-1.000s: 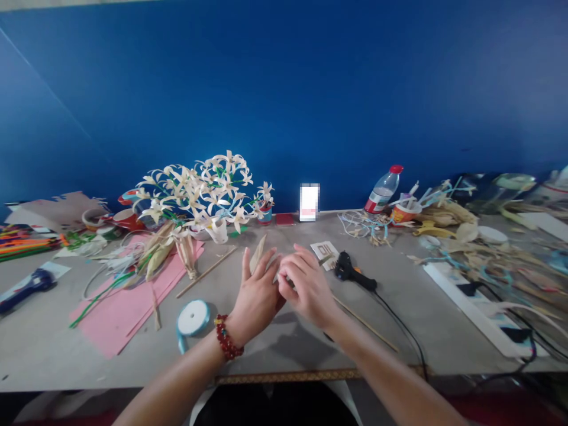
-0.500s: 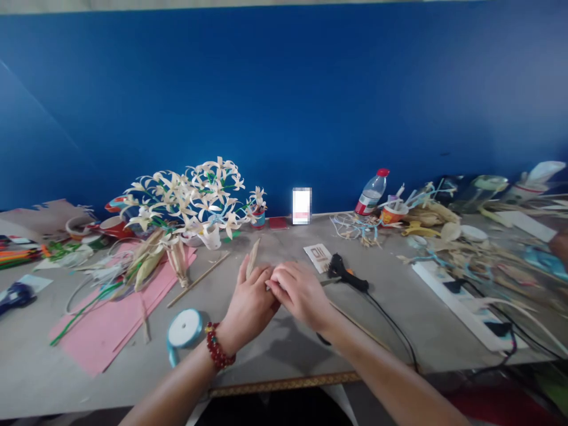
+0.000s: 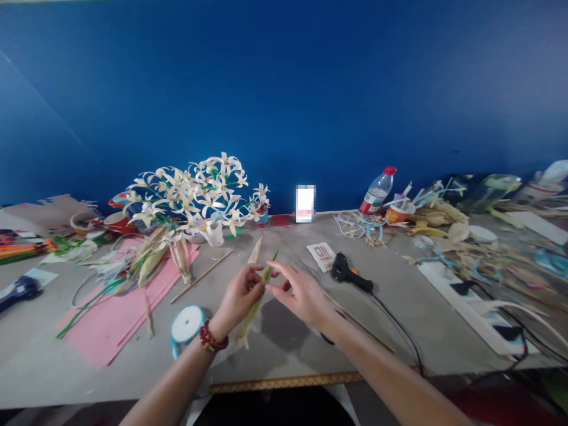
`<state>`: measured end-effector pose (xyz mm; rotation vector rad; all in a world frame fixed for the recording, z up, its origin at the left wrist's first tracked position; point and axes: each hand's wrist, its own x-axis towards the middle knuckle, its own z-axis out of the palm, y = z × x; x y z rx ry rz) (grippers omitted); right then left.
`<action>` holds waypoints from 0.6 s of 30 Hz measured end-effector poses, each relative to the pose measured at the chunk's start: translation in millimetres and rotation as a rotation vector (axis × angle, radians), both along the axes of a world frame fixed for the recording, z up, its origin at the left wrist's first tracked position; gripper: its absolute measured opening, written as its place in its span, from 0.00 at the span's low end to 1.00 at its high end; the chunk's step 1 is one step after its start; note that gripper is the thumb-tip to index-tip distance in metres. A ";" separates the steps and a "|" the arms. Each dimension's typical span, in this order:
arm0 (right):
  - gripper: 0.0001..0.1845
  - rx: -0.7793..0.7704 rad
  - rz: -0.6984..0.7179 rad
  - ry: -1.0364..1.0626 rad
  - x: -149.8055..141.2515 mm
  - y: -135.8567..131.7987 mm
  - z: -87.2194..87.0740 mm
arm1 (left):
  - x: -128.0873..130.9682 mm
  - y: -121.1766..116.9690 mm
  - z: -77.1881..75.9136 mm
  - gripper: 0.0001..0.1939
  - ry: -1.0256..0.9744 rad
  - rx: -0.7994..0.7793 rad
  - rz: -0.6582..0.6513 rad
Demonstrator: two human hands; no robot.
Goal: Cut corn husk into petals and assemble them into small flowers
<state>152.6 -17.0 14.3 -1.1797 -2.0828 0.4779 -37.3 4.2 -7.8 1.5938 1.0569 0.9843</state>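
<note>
A greenish-yellow corn husk (image 3: 254,315) slants between my hands, its pointed tip up and its frayed end low over the table. My left hand (image 3: 239,296), with a red bead bracelet at the wrist, pinches the husk between thumb and fingers. On the other side, my right hand (image 3: 298,293) has its thumb and index finger spread, their tips at the husk's edge; whether they press on it I cannot tell. Just beyond the left fingers a pale dry husk piece (image 3: 255,251) points upward. A roll of light blue ribbon (image 3: 187,324) lies left of the left wrist.
A black glue gun (image 3: 352,275) with its cord lies to the right, near a white power strip (image 3: 470,307). Pale husk flowers (image 3: 195,195) stand at the back left above pink paper (image 3: 95,331). A red-capped bottle (image 3: 377,192) stands by the blue wall.
My hands were closed together and have moved apart, bringing the greenish husk into view between them. The right fingers have spread. The whole view has shifted slightly.
</note>
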 end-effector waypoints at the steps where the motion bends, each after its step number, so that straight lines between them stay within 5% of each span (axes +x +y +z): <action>1: 0.22 -0.008 0.010 -0.011 -2.6 -0.1 -2.2 | 3.1 -1.5 -1.5 0.16 -0.014 -0.006 -0.015; 7: 0.16 0.046 0.011 -0.132 28.8 13.0 0.2 | 4.0 -1.3 -12.6 0.16 -0.036 -0.022 -0.048; 10: 0.13 0.085 -0.309 -0.235 95.9 45.5 6.9 | -0.5 4.6 -16.7 0.14 -0.009 -0.030 -0.009; 13: 0.16 0.039 -0.759 -0.608 176.9 83.7 7.2 | -2.3 11.5 -20.9 0.14 -0.011 -0.042 0.043; 18: 0.23 -0.038 -0.815 -0.739 256.1 118.8 -8.6 | -1.6 19.3 -28.7 0.16 0.009 -0.033 0.078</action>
